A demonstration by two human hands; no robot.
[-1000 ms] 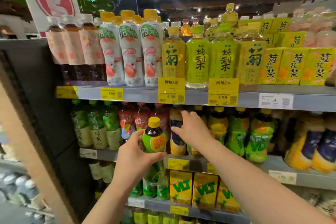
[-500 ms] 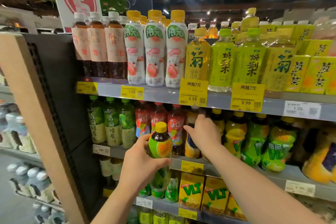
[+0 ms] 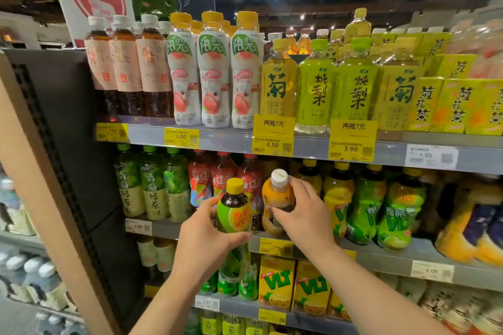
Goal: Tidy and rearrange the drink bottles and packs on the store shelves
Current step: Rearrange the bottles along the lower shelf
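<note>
My left hand (image 3: 202,245) grips a green-labelled tea bottle (image 3: 234,209) with a yellow cap, held upright in front of the middle shelf (image 3: 381,253). My right hand (image 3: 304,215) is wrapped around an orange bottle (image 3: 277,196) with a white cap, tilted slightly and lifted at the shelf's front edge. The two bottles are side by side, close together. Behind them stand red-labelled tea bottles (image 3: 223,177), and yellow and green bottles (image 3: 367,204) to the right.
The top shelf (image 3: 231,139) carries brown tea, peach drinks, green and yellow bottles and yellow cartons (image 3: 457,106). Yellow VLT cartons (image 3: 276,285) fill the shelf below. A dark side panel (image 3: 76,160) closes the shelving on the left; water bottles (image 3: 32,275) stand beyond it.
My right hand, which was reaching into the middle shelf, has pulled out an orange white-capped bottle toward me. My left hand kept holding the green bottle. The camera view shifted slightly left and closer.
</note>
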